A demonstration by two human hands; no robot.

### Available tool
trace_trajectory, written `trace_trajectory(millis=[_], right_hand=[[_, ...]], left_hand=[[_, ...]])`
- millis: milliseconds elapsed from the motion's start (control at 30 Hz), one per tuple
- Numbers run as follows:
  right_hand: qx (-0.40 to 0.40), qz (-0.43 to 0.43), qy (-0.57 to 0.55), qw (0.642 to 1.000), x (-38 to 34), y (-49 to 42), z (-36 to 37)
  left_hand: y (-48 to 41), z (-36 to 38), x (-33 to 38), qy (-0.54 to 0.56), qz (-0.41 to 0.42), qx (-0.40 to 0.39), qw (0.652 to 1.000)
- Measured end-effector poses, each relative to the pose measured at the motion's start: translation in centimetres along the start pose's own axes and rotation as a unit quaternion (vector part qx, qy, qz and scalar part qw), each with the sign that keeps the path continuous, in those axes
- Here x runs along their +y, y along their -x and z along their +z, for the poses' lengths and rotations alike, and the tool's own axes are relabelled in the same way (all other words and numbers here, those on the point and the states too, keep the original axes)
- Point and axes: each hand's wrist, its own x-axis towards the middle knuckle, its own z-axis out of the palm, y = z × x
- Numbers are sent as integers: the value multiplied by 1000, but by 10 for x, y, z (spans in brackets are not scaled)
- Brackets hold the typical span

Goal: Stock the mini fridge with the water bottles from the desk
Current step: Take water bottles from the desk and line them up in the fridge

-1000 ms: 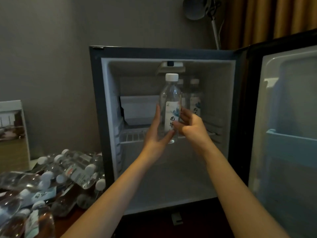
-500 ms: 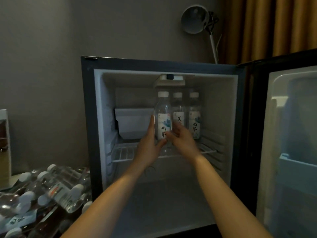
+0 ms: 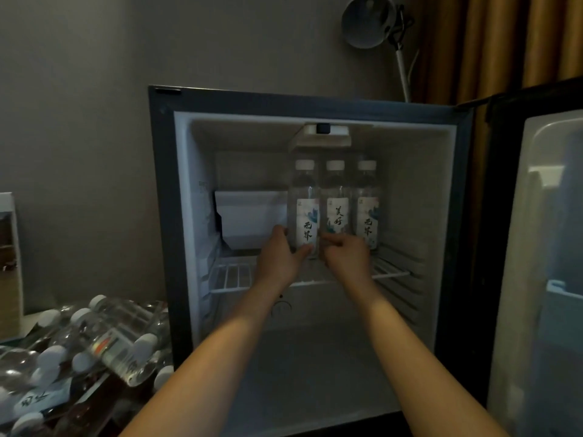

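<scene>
The water bottle [image 3: 305, 212] stands upright on the fridge's wire shelf [image 3: 230, 275], rising toward 12 o'clock from both grips. The left grip [image 3: 277, 258] wraps its base from 9 o'clock. The right grip [image 3: 345, 258] pinches from 3 o'clock.

Grey wall [image 3: 94, 89] fills left and centre background. Round-headed lamp [image 3: 367, 22] on thin pale stem, top centre-right, in front of wall; dark cable looped beside head. Golden-brown curtain [image 3: 504, 42] hangs in vertical folds, upper right, just beside lamp stem. Upright white-edged card [image 3: 9, 247] at far left edge, cropped; possibly printed photo, too dim to read.
</scene>
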Motion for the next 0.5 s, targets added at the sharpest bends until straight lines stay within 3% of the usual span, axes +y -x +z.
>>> trace_trajectory(millis=[500], right_hand=[[-49,64,-30,996,-6,-1,-9]], left_hand=[[3,8,-4,-68,21,14,997]])
